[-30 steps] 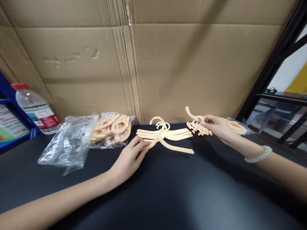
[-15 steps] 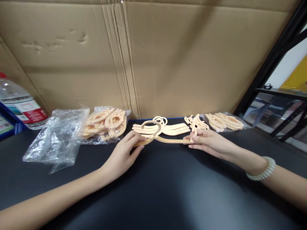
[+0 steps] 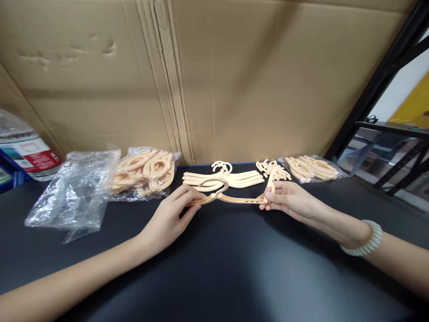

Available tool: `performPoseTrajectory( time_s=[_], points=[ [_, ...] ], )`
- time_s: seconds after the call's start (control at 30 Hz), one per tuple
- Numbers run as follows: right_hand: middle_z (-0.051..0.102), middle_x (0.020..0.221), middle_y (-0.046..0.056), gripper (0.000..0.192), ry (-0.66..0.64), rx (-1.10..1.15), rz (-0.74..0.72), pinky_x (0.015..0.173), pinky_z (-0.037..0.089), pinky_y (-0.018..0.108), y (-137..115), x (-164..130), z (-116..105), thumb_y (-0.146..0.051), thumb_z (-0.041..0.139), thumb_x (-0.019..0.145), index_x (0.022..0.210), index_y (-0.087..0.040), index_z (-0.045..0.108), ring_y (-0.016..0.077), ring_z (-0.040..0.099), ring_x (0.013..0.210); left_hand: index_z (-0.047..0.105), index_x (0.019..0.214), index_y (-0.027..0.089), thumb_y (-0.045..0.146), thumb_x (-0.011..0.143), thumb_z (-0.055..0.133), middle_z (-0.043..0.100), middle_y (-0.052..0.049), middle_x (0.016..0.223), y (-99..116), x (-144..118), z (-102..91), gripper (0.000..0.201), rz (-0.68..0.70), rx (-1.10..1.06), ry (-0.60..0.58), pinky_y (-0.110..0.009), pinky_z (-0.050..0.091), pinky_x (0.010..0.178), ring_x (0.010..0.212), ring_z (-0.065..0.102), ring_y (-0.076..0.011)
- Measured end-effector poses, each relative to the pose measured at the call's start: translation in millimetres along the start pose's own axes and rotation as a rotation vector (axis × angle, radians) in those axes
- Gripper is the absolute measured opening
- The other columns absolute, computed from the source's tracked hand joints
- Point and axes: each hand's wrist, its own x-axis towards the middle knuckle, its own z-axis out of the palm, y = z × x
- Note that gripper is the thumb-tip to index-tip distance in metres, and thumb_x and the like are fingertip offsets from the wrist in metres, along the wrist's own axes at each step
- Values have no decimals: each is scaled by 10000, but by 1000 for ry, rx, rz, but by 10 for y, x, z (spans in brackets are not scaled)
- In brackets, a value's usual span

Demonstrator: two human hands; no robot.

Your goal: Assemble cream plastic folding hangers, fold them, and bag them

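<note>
A peach plastic clothes hanger is held level above the black table, its hook tipped back. My left hand is closed around the hanger's left end, which the fingers partly hide. At the other end, my right hand pinches a small curved peach piece that stands up against the hanger's tip; whether the two are joined, I cannot tell. Just behind lies a stack of similar hangers with their hooks away from me. Loose small curved pieces are heaped beside that stack.
On the left, an empty clear plastic bag lies near a filled bag of peach hanger parts. Another filled bag is at the back right. A large water bottle stands far left. Cardboard walls the table's back.
The hanger has tilted, so its hook now sits lower and slots show along its right arm. My right hand has shifted slightly left, still pinching the small curved piece. The view has turned slightly.
</note>
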Motion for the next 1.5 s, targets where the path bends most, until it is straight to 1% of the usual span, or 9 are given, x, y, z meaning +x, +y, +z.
performPoseTrajectory(
  time_s=[0.27, 0.47, 0.57, 0.7, 0.83, 0.97, 1.1, 1.37, 1.5],
  points=[
    [639, 608, 1, 399, 101, -75, -172, 598, 533, 301, 19, -6, 40, -447, 836, 609, 688, -190, 542, 144, 639, 573, 615, 1020, 198, 177, 945, 459, 609, -53, 981, 14, -3, 2, 174, -37, -30, -25, -287, 523, 793, 901, 609, -171],
    [630, 680, -2, 379, 148, 8, -197, 667, 546, 327, 29, -20, 59, -401, 826, 636, 700, -197, 513, 159, 654, 654, 580, 1112, 215, 213, 934, 481, 625, -53, 1024, 35, -32, 6, 203, -123, -71, -14, -275, 552, 783, 895, 636, -168],
    [670, 860, 34, 297, 112, 47, -166, 685, 534, 319, 2, -23, 51, -358, 787, 685, 785, -203, 554, 181, 654, 799, 584, 1115, 223, 197, 923, 480, 632, -39, 1006, 60, -37, -5, 219, -149, -72, -28, -256, 555, 755, 846, 636, -151],
    [640, 990, 57, 237, 94, 48, -226, 592, 470, 274, -78, 43, -89, -343, 676, 766, 965, -227, 624, 180, 589, 849, 592, 1076, 208, 164, 894, 480, 631, -45, 1030, 71, -23, -41, 218, -117, -29, -32, -268, 536, 789, 887, 628, -160],
    [596, 754, 56, 168, 76, 4, -207, 509, 386, 284, -169, 126, -415, -352, 591, 757, 752, -194, 646, 154, 514, 634, 597, 1025, 196, 110, 832, 493, 630, -33, 959, 70, -26, -88, 236, -90, 15, -51, -253, 511, 730, 825, 619, -153],
    [592, 655, 33, 169, -25, -190, -97, 527, 389, 298, -233, 140, -749, -360, 682, 673, 700, -194, 667, 142, 511, 568, 608, 1016, 194, 88, 796, 493, 612, -24, 887, 100, -54, -104, 270, -44, 23, -153, -260, 495, 720, 790, 598, -153],
    [649, 717, 58, 283, -82, -400, -81, 585, 435, 305, -261, 134, -889, -450, 724, 660, 740, -181, 687, 160, 558, 636, 605, 1042, 199, 104, 825, 474, 613, -43, 922, 129, -71, -95, 271, 17, 21, -274, -296, 490, 775, 856, 586, -179],
    [650, 821, 37, 350, -427, -881, -170, 694, 444, 307, -339, 70, -748, -461, 747, 707, 907, -178, 699, 163, 566, 759, 605, 1028, 198, 116, 853, 475, 614, -47, 958, 128, -56, -116, 233, 24, -57, -335, -300, 484, 792, 872, 579, -179],
    [630, 821, 26, 335, -519, -1012, -179, 700, 418, 303, -342, 10, -587, -446, 785, 675, 860, -180, 704, 164, 552, 773, 612, 1064, 195, 102, 873, 466, 617, -44, 959, 156, -57, -127, 258, 65, -129, -372, -276, 482, 810, 906, 581, -169]
  ],
)
